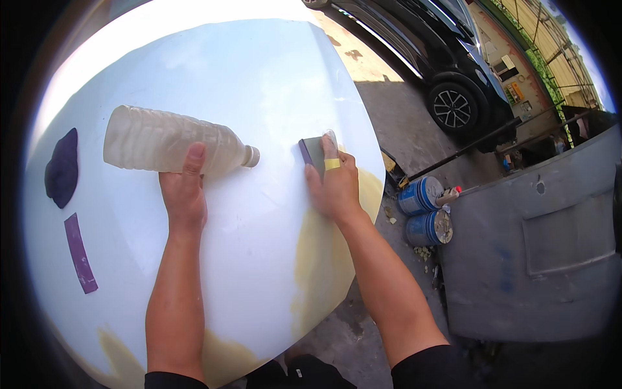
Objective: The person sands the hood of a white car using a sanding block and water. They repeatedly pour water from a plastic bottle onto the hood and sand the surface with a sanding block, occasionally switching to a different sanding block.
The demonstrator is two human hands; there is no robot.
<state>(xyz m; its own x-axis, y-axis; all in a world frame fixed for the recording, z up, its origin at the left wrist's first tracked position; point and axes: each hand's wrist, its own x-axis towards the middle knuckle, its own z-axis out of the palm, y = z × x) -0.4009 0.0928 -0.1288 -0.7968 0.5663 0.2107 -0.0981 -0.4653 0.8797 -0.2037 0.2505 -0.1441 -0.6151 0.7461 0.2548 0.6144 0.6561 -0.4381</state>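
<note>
My left hand (184, 188) is wrapped round a clear plastic bottle (162, 139), which lies on its side in the air with its neck pointing right. In my right hand (338, 191) is a sanding block (313, 154), grey-green on top with a purple edge, pressed on the white car panel (259, 220). Yellow tape circles one finger of that hand, and a pale wrapping covers the fingertip. Yellowish filler patches (317, 272) show along the panel's right and lower edges.
On the panel's left lie a dark cloth (62, 168) and a purple sandpaper strip (81, 253). Two blue buckets (420, 196) stand on the floor to the right, beside a grey panel (538, 246). A dark car (447, 71) is parked beyond.
</note>
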